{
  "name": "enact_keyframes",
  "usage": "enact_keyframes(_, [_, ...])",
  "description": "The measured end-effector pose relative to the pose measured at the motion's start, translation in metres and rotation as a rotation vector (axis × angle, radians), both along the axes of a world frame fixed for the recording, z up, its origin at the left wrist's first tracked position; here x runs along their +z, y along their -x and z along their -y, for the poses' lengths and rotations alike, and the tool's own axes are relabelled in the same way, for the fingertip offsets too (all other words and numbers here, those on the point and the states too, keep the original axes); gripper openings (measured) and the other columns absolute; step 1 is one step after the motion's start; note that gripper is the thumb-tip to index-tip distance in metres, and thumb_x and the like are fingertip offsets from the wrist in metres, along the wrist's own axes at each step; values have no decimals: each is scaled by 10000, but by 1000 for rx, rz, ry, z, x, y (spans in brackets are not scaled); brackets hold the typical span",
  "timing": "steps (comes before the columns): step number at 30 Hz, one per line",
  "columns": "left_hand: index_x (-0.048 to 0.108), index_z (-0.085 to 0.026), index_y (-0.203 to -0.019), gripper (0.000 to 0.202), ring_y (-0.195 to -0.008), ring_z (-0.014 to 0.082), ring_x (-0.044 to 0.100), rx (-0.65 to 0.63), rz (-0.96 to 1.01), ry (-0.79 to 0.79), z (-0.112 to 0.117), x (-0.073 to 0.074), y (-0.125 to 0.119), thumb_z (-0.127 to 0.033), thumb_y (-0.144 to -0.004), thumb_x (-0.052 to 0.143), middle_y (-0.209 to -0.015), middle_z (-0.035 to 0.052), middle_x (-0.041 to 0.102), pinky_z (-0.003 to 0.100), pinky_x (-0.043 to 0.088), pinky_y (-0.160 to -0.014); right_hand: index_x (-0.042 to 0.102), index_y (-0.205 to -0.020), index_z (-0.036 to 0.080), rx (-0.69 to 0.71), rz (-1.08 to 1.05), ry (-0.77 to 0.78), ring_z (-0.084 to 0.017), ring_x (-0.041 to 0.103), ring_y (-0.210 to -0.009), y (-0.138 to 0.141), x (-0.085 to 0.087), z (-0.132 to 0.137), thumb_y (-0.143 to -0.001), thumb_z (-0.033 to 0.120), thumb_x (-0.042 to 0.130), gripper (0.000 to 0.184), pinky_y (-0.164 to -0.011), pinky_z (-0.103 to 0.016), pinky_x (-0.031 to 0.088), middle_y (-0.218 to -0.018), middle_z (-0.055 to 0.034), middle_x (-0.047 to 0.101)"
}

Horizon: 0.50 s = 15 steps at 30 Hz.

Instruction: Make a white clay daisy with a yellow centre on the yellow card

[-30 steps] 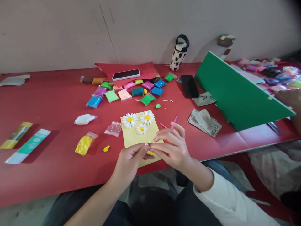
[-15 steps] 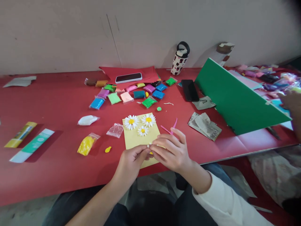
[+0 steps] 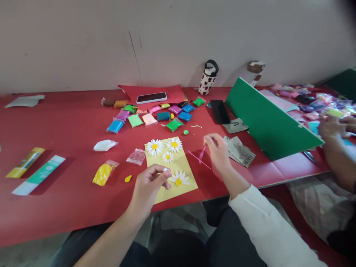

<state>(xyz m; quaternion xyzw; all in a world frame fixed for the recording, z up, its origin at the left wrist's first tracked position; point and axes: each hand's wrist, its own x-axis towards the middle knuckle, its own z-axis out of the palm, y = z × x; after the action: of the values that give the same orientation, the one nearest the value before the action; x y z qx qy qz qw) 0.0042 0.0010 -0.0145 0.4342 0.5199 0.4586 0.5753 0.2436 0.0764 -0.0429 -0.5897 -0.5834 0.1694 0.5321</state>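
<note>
My left hand [image 3: 148, 185] pinches a tiny white clay piece [image 3: 167, 169] between thumb and fingers, just above the edge of a yellow card [image 3: 185, 161]. Several white daisies with yellow centres, such as the lowest one [image 3: 178, 178], lie on the card. My right hand [image 3: 217, 150] hangs apart from the left, over the red table top, with its fingertips closed together and nothing visible in them. Just below those fingers lie two pink sticks [image 3: 199, 159].
Several packets of coloured clay [image 3: 147, 116] lie beyond the card. Nearby are a clear plastic bag [image 3: 136, 157] and a yellow clay bag [image 3: 102, 174]. A green board [image 3: 271, 124] stands at right. Another person's hands [image 3: 330, 128] work among packets at far right.
My right hand has moved right, away from the left, uncovering the lowest daisy on the card. The white piece now rests in my left hand alone.
</note>
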Motion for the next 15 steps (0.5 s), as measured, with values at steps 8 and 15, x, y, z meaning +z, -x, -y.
enact_keyframes(8, [726,-221,-949,290,-556,81,599,35,31,56,2,5,2,-454,-777,720,-810,-9,641,275,603,-664,716,-961,241,140,568,26,-203,679,-927,6,-24,-20,-859,124,491,273,-1004,-428,328,-999,-28,764])
enact_keyframes(15, [674,-262,-1046,370,-653,92,665,28,234,157,3,10,-1,-356,-712,805,-831,-44,641,258,599,-742,695,-1064,271,63,484,30,-212,597,-1186,6,-18,-17,-802,72,431,422,-1134,-526,205,-1284,-24,653])
